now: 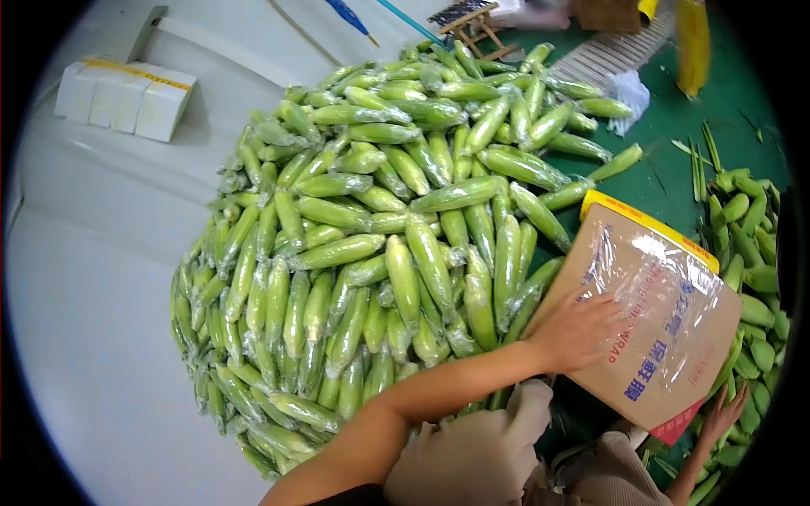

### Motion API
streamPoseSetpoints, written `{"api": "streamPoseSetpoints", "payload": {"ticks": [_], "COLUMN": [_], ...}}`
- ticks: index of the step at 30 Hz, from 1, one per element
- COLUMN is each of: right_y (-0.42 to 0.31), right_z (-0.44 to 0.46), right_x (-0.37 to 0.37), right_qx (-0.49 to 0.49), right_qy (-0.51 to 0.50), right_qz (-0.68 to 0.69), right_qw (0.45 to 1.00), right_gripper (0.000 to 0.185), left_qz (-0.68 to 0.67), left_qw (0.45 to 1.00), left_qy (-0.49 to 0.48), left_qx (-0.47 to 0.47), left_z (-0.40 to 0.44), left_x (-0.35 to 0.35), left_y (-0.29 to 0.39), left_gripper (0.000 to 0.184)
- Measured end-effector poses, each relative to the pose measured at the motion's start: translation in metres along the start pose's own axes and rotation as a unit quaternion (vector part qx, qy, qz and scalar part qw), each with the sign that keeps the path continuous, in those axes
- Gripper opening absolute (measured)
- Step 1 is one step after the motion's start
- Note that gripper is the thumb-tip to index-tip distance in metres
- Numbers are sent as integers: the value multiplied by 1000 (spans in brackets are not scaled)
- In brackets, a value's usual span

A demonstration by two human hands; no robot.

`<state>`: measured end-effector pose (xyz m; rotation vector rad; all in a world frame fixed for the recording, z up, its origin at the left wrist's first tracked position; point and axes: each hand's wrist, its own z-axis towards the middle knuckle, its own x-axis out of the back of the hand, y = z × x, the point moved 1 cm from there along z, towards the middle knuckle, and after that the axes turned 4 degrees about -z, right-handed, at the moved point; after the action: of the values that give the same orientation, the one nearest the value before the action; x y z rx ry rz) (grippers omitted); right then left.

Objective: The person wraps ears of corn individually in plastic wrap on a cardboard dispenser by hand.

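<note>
My left hand (582, 331) lies flat on a brown cardboard cling-film box (633, 371), fingers stretched out. Clear film shines over the box's printed top; a yellow strip (650, 228) runs along its far edge and a red corner shows at the near end. My right hand (724, 415), at the lower right, has its fingers apart over unwrapped green corn cobs (757, 312), right of the box. I cannot tell whether it touches a cob. Left of the box rises a large heap of film-wrapped corn cobs (430, 253).
A green floor (591, 177) and a pale surface (110, 320) lie around the heap. White boxes with yellow tape (126, 97) stand at upper left. At the back are a small wooden stool (479, 34), a crumpled plastic bag (627, 97) and a yellow upright object (693, 46). My knees (468, 460) are close below.
</note>
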<state>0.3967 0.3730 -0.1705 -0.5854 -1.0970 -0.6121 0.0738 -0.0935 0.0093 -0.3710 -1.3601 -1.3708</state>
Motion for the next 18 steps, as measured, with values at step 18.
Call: {"api": "streamPoseSetpoints", "payload": {"ticks": [18], "right_y": [-124], "right_z": [64], "right_x": [164], "right_qx": [23], "right_qy": [17], "right_qz": [177], "right_qw": [984], "right_gripper": [64], "left_qz": [7], "left_qw": [995], "left_qy": [-26], "left_qx": [93], "left_z": [-3], "left_x": [-51], "left_y": [7], "left_gripper": [60]}}
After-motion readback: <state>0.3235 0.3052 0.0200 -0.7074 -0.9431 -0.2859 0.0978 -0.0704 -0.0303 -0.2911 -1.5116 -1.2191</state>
